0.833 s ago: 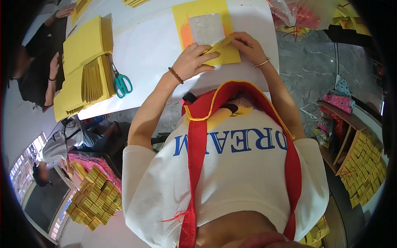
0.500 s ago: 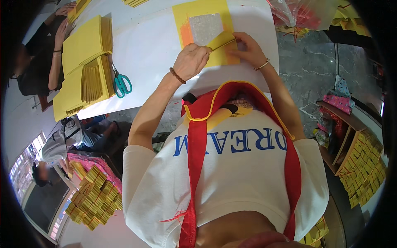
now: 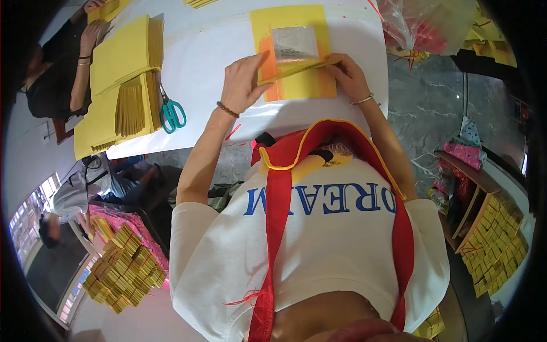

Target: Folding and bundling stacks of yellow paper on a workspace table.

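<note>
On the white table in front of me lies a yellow paper sheet with an orange patch and a silver foil square. Across it, below the foil, runs a narrow folded strip of yellow paper. At the strip's left end is my left hand, its thumb and fingers bent around the paper. My right hand pinches the opposite end, fingertips near the foil's lower right corner. Whether the strip is part of the sheet or a separate piece, I cannot tell.
Teal-handled scissors lie left of my hands, beside stacks of yellow paper. A co-worker's hand is beyond them. Tied yellow bundles are piled at lower left and right. A clear plastic bag sits at far right.
My left hand has moved left, away from the middle of the paper to the strip's left end. The raised yellow fold now lies lower and straighter across the sheet.
</note>
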Available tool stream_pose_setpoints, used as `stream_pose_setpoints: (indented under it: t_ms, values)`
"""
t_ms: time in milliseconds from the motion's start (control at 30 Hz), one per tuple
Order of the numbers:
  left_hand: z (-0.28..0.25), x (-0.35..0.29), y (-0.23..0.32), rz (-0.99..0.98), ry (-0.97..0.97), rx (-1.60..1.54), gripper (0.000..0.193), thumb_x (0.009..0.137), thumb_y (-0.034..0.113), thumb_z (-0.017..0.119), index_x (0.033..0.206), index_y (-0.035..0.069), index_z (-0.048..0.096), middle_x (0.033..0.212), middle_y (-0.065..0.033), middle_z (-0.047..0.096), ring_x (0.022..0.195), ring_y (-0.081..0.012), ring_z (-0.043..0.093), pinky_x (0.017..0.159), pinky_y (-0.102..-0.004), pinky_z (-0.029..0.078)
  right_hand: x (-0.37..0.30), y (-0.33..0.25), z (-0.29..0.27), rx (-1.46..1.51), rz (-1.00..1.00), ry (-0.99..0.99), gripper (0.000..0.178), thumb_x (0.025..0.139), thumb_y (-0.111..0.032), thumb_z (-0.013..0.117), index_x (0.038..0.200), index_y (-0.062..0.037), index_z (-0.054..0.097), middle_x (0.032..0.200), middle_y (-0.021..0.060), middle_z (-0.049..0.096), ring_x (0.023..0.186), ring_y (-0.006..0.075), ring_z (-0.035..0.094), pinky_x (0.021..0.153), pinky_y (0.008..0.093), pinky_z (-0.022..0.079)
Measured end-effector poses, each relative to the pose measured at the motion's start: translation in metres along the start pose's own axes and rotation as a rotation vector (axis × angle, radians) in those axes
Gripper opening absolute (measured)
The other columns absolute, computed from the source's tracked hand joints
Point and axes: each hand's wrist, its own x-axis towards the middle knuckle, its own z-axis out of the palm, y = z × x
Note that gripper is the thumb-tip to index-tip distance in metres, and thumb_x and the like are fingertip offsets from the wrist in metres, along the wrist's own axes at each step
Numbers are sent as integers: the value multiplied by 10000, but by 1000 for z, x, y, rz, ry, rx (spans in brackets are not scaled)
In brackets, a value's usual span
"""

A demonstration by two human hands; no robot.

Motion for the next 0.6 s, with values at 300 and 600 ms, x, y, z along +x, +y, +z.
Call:
stream_pose_setpoints:
  t_ms: [300, 600]
  values:
    - [1, -4, 8, 181, 267, 294, 443, 666, 1, 546, 1075, 164, 599, 1066, -11, 578, 969, -206, 513, 780, -361, 360, -8, -42, -3, -539, -380, 75, 355, 711, -41, 617, 1057, -114, 580, 1134, 85, 546, 1047, 271, 518, 883, 347, 380]
    - [3, -30, 26, 100, 115, -130, 210, 789, 71, 539, 988, 66, 606, 899, -93, 614, 837, -266, 560, 692, -366, 441, -29, -38, -2, -418, -272, -257, 300, 732, -138, 637, 1030, -119, 608, 946, 81, 629, 933, 246, 581, 778, 355, 416]
